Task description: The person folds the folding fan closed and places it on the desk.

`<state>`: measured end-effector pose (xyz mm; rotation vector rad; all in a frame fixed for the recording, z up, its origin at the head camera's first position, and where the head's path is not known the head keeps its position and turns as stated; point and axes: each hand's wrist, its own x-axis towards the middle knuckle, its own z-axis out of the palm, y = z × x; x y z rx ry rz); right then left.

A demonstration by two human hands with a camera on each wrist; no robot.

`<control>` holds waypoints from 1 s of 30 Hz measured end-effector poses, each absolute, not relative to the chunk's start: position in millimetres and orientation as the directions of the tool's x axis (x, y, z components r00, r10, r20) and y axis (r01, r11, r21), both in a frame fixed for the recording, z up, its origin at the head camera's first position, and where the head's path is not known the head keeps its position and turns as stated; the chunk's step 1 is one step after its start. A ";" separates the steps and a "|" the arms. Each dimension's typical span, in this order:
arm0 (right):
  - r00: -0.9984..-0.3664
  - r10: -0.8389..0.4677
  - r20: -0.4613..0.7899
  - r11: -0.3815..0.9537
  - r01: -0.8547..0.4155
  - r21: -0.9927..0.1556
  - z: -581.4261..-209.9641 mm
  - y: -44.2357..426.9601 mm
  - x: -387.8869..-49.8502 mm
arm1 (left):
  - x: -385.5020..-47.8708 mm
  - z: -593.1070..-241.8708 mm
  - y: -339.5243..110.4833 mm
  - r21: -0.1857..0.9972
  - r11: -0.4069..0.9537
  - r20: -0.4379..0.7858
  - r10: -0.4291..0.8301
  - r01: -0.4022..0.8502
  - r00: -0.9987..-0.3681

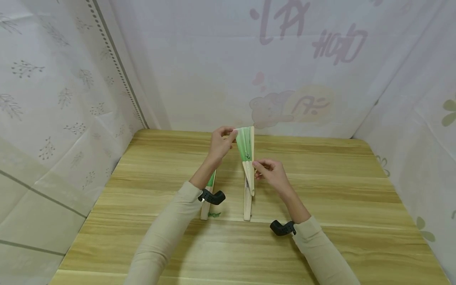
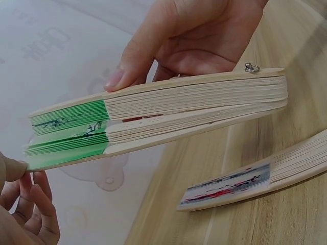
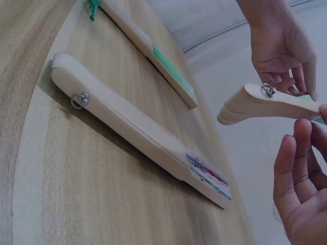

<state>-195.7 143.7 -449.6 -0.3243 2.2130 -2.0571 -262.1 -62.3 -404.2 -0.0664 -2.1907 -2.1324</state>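
Note:
My left hand (image 1: 221, 144) pinches the upper left edge of a green folding fan (image 1: 245, 146), slightly spread and held above the table. On its other side my right hand (image 1: 272, 172) pinches the pale outer rib, just below the green leaf. In the left wrist view the fan's pleats (image 2: 71, 122) part a little, and a small metal ring (image 2: 252, 67) sits at the pivot. Beneath it on the table lies a closed folding fan (image 3: 122, 120) with a white, grey and red leaf. A closed green fan (image 3: 163, 69) lies to its left, partly behind my left wrist.
The wooden table (image 1: 338, 190) runs back to a printed cloth wall (image 1: 192, 71), with more cloth at both sides. A green tassel (image 1: 214, 215) rests beside the left fan. Black wrist devices (image 1: 283, 228) sit at both sleeves.

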 end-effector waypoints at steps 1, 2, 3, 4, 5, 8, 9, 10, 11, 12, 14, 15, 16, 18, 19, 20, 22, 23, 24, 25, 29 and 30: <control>-0.971 -0.226 0.074 0.060 -0.089 -0.994 -449.7 143.7 -195.7 | -261.9 -404.1 -62.4 0.996 0.032 0.088 -0.030 0.087 -0.996; -0.970 -0.228 0.079 0.058 -0.094 -0.994 -449.8 143.7 -195.7 | -261.8 -404.1 -62.5 0.996 0.035 0.089 -0.033 0.087 -0.996; -0.970 -0.229 0.082 0.056 -0.097 -0.994 -450.0 143.7 -195.7 | -261.7 -404.2 -62.6 0.995 0.038 0.088 -0.035 0.087 -0.995; -0.969 -0.231 0.085 0.054 -0.100 -0.994 -450.3 143.7 -195.7 | -261.9 -404.6 -62.6 0.995 0.043 0.090 -0.038 0.088 -0.995; -0.969 -0.232 0.088 0.052 -0.103 -0.993 -450.5 143.8 -195.7 | -262.1 -404.9 -62.6 0.995 0.047 0.091 -0.040 0.089 -0.995; -0.968 -0.233 0.093 0.050 -0.107 -0.993 -450.3 143.7 -195.6 | -262.7 -406.0 -62.4 0.994 0.051 0.095 -0.048 0.093 -0.994; -0.968 -0.232 0.093 0.050 -0.107 -0.993 -450.0 143.6 -195.5 | -262.9 -406.4 -62.2 0.994 0.050 0.095 -0.051 0.092 -0.994; -0.968 -0.233 0.093 0.050 -0.108 -0.993 -449.7 143.6 -195.4 | -263.2 -406.8 -61.8 0.995 0.049 0.094 -0.054 0.092 -0.994; -0.968 -0.233 0.094 0.051 -0.109 -0.993 -449.4 143.4 -195.4 | -263.6 -407.2 -61.5 0.995 0.047 0.093 -0.057 0.091 -0.994; -0.968 -0.233 0.094 0.054 -0.110 -0.993 -449.1 143.2 -195.3 | -263.7 -407.2 -61.1 0.995 0.046 0.091 -0.060 0.088 -0.994; -0.968 -0.233 0.095 0.058 -0.112 -0.992 -448.9 142.9 -195.2 | -264.0 -407.6 -60.2 0.995 0.049 0.087 -0.066 0.083 -0.994; -0.968 -0.233 0.095 0.061 -0.112 -0.992 -448.9 142.7 -195.2 | -264.1 -407.7 -59.8 0.995 0.052 0.085 -0.069 0.081 -0.994; -0.968 -0.231 0.094 0.066 -0.112 -0.991 -449.1 142.4 -195.4 | -264.3 -407.9 -59.3 0.995 0.055 0.083 -0.072 0.079 -0.994; -0.971 -0.222 0.092 0.077 -0.111 -0.991 -449.4 141.8 -195.5 | -263.8 -407.6 -58.6 0.995 0.061 0.082 -0.075 0.078 -0.994; -0.972 -0.217 0.090 0.080 -0.109 -0.991 -449.6 141.4 -195.5 | -263.7 -407.5 -58.4 0.995 0.061 0.085 -0.073 0.081 -0.994; -0.974 -0.210 0.087 0.082 -0.106 -0.991 -449.7 141.0 -195.5 | -263.5 -407.4 -58.1 0.995 0.061 0.086 -0.073 0.082 -0.994; -0.977 -0.195 0.081 0.076 -0.097 -0.992 -450.1 140.2 -195.6 | -263.5 -407.4 -57.6 0.995 0.061 0.086 -0.066 0.082 -0.994; -0.979 -0.189 0.080 0.072 -0.095 -0.993 -450.1 139.9 -195.6 | -263.2 -407.1 -57.3 0.995 0.060 0.087 -0.061 0.083 -0.994; -0.980 -0.185 0.079 0.070 -0.093 -0.993 -450.2 139.7 -195.5 | -263.2 -407.1 -57.0 0.995 0.059 0.085 -0.057 0.082 -0.995; -0.981 -0.180 0.078 0.064 -0.091 -0.994 -450.4 139.6 -195.6 | -263.2 -407.0 -56.7 0.995 0.057 0.083 -0.054 0.080 -0.995; -0.980 -0.183 0.073 0.065 -0.086 -0.994 -451.5 140.0 -195.8 | -263.0 -406.9 -56.0 0.997 0.041 0.071 -0.053 0.069 -0.996; -0.979 -0.193 0.067 0.067 -0.081 -0.994 -452.0 140.5 -195.7 | -263.1 -406.9 -56.0 0.997 0.035 0.069 -0.055 0.067 -0.996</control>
